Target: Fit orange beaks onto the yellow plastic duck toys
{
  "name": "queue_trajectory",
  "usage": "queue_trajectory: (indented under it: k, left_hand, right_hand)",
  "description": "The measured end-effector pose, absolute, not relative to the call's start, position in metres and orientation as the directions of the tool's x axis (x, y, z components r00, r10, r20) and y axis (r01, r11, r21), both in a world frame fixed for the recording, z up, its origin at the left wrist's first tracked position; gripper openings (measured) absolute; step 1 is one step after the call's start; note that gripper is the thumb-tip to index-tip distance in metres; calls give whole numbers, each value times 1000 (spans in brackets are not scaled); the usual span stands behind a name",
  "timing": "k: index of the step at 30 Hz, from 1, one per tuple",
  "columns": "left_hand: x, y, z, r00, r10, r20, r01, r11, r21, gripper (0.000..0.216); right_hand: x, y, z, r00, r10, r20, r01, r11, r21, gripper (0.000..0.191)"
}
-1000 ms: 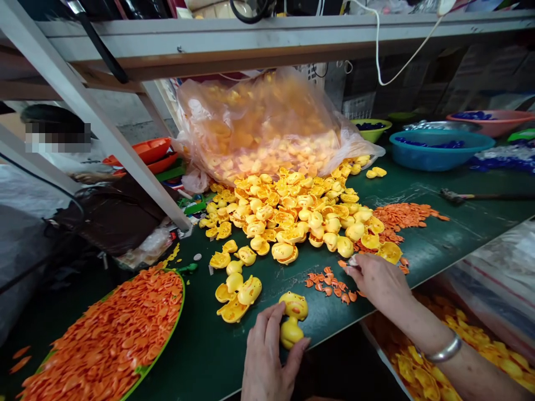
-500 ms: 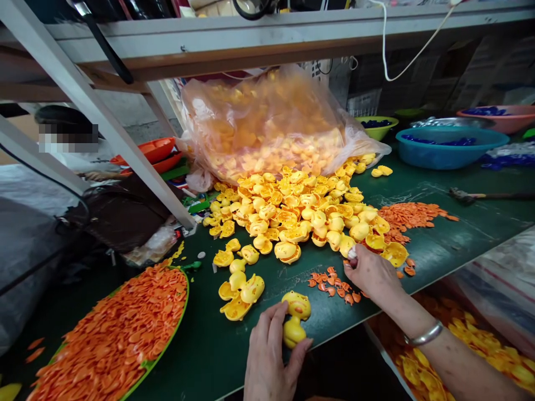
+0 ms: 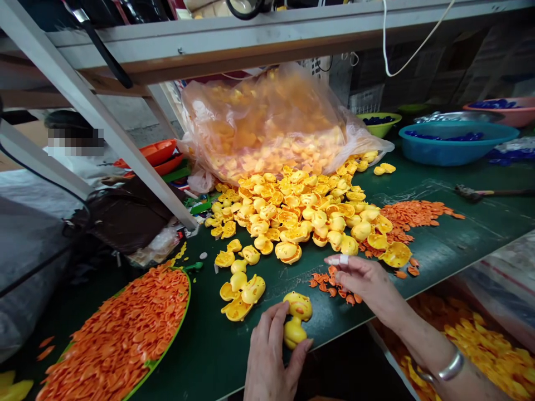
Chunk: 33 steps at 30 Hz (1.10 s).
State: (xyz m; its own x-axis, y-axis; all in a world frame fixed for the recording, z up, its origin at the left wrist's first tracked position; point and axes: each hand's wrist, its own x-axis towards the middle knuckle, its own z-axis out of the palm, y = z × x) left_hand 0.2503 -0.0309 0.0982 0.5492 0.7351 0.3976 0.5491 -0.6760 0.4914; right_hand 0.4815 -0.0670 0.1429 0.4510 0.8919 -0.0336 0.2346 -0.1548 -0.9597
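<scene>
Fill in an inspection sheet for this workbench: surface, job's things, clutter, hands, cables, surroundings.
Surface: green bench top, mostly covered.
Job's things: yellow duck shell on the bench; small orange beak pieces beside it.
Clutter: heap of yellow shells spilling from a clear bag; green tray of orange pieces; blue basin.
Hands: left hand grips the duck shell; right hand hovers over the beak pieces, fingers loosely open.
Cables: white cord hangs from the shelf.
Surroundings: another person sits at left.
</scene>
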Motion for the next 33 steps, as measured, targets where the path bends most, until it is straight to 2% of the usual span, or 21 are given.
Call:
queue_trajectory:
  k: [2,3,6,9,11,14,17,19,21,24,26,29,33]
  left_hand:
    - [251,-33,103,542,723,428,565,-691,451,49]
    - [252,-34,108,533,715,452,579,-698,421,48]
    - [260,-37,124,544,639,544,582,-754,304,43]
    - [270,-36,139,639,501,584,476,-854,211,37]
    - [276,-34,145,633,474,612,413,-875,252,30]
    - [278,-33,149,531,584,614,355,-811,465,21]
    - [276,-37,148,529,679,508,312,-713,628,17]
    - [273,-38,145,551,697,460,316,-684,658,21]
    - [269,-37,137,510,732,452,413,-670,617,34]
    - [261,-31,122,428,773,469,649,-624,435,55]
    - [257,-29,112,489,761,426,692,-636,341,56]
    - [255,-35,101,565,731,381,647,-680,346,51]
    - [259,-46,95,548,735,399,637,-676,371,51]
  right_hand:
    - [470,-71,150,376,916,-142,-5,-151,-988,33]
    - [464,-72,152,354,919,-174,-66,-161,-985,31]
    - [446,-75,156,314,923,-221,-158,-179,-971,28]
    - [432,-78,160,226,948,-223,-213,-175,-961,22]
    - [428,-81,163,155,968,-196,-251,-153,-956,20]
    - [427,-86,164,92,978,-185,-286,-152,-946,23]
    - [427,-87,158,163,975,-154,-227,-115,-967,22]
    - [426,-86,152,247,959,-136,-174,-95,-980,23]
    - [425,-83,146,310,940,-143,-138,-104,-985,24]
    - [427,-79,137,379,918,-120,-57,-107,-993,21]
    - [430,-77,131,392,917,-79,12,-91,-996,19]
    - [434,-77,122,392,920,-9,160,-78,-984,18]
    - [436,-80,117,367,929,35,324,-93,-942,14]
